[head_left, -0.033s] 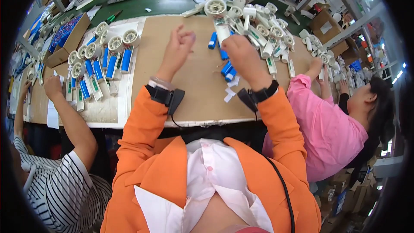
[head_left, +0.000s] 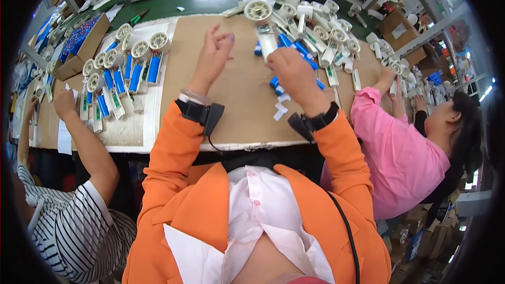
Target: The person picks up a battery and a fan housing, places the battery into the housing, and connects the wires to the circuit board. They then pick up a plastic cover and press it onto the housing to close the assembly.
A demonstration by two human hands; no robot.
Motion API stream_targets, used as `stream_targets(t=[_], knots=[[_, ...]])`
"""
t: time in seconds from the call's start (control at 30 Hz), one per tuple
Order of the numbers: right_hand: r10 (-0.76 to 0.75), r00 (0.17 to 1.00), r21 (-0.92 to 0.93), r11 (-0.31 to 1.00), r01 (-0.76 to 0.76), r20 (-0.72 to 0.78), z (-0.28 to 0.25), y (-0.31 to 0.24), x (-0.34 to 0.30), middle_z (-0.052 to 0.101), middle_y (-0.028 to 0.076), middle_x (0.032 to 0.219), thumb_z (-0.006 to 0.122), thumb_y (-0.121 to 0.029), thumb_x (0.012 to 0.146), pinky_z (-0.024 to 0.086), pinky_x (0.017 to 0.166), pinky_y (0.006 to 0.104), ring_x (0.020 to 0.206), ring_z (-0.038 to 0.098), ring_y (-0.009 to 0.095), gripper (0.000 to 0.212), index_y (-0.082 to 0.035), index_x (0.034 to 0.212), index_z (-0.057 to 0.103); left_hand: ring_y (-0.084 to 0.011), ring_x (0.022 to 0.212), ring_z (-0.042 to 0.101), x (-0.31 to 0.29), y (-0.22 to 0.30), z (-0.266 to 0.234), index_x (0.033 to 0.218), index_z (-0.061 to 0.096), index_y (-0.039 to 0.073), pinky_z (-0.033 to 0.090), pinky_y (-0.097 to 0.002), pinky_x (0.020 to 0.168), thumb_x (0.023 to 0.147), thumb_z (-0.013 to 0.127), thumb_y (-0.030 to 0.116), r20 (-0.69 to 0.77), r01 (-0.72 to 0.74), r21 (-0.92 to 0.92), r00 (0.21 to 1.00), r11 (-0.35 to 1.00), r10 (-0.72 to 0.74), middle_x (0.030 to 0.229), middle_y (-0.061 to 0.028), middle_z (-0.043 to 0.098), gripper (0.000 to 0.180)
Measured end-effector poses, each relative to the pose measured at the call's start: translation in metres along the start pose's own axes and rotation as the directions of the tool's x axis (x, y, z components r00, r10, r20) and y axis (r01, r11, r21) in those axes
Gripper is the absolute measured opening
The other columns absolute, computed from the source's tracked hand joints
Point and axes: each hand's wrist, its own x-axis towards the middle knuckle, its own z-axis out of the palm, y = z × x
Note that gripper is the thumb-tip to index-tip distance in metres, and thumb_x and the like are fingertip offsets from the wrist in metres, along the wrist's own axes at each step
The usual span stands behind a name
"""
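White fan [head_left: 265, 36] extends forward from right hand [head_left: 295, 73], near end gripped, fist curled; left hand [head_left: 213, 53] half-open, empty.

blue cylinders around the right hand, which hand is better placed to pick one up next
Probably the left hand: it looks empty, with fingers partly open. The right hand is nearer the blue cylinders but grips a white plastic fan housing.

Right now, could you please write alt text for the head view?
The wearer's right hand holds a white, round-headed part; the left hand is raised, apparently empty. Blue cylinders and more white parts lie nearby.
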Motion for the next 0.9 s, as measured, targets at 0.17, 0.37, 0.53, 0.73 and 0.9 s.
stream_targets(t=[0.17,0.37,0.53,0.73,0.9], knots=[[0.009,0.991,0.159,0.987,-0.030,0.132,0.025,-0.057,-0.052,0.056,0.011,0.086,0.065,-0.004,0.081,0.049,0.070,0.0402,0.083,0.058,0.031,0.012,-0.006,0.089,0.056,-0.0098,0.081,0.060,0.004,0.016,-0.031,0.142,0.046,0.007,0.049,-0.0240,0.070,0.089,0.071,0.032,0.278,0.051,0.458,0.940,0.888,-0.198,0.127,-0.0087,0.059,0.063],[0.106,0.943,0.424,0.873,-0.240,0.316,0.029,-0.050,-0.055,0.061,0.010,0.095,0.069,-0.012,0.081,0.051,0.074,0.0368,0.089,0.061,0.027,0.025,-0.005,0.103,0.060,-0.0057,0.070,0.053,-0.001,0.011,-0.042,0.148,0.040,0.012,0.046,-0.0230,0.067,0.085,0.075,0.034,0.542,-0.123,0.672,0.753,0.730,-0.372,0.134,-0.0052,0.056,0.075],[0.085,0.957,0.319,0.931,-0.176,0.279,-0.006,-0.019,-0.057,0.064,0.013,0.103,0.075,-0.026,0.080,0.052,0.076,0.0368,0.089,0.065,0.026,0.051,-0.005,0.122,0.056,-0.0077,0.068,0.051,-0.010,0.010,-0.028,0.148,0.040,0.013,0.047,-0.0249,0.067,0.082,0.077,0.035,0.455,-0.145,0.626,0.866,0.766,-0.209,0.130,-0.0051,0.059,0.080],[0.345,0.868,0.079,0.915,-0.396,0.356,0.014,-0.052,-0.069,0.066,0.014,0.094,0.076,-0.031,0.080,0.052,0.068,0.0406,0.077,0.066,0.030,0.068,-0.004,0.133,0.045,-0.0148,0.083,0.065,-0.016,0.007,-0.012,0.144,0.043,0.010,0.053,-0.0295,0.077,0.078,0.079,0.036,0.534,-0.001,0.443,0.803,0.896,-0.263,0.121,-0.0099,0.065,0.079],[0.455,0.722,0.030,0.836,-0.548,0.521,0.009,-0.037,-0.076,0.067,0.014,0.087,0.078,-0.031,0.079,0.051,0.063,0.0400,0.070,0.066,0.030,0.078,-0.002,0.139,0.038,-0.0102,0.082,0.061,-0.015,-0.008,-0.014,0.141,0.046,0.012,0.051,-0.0240,0.072,0.082,0.078,0.027,0.568,-0.121,0.396,0.812,0.910,-0.139,0.116,-0.0062,0.063,0.069]])
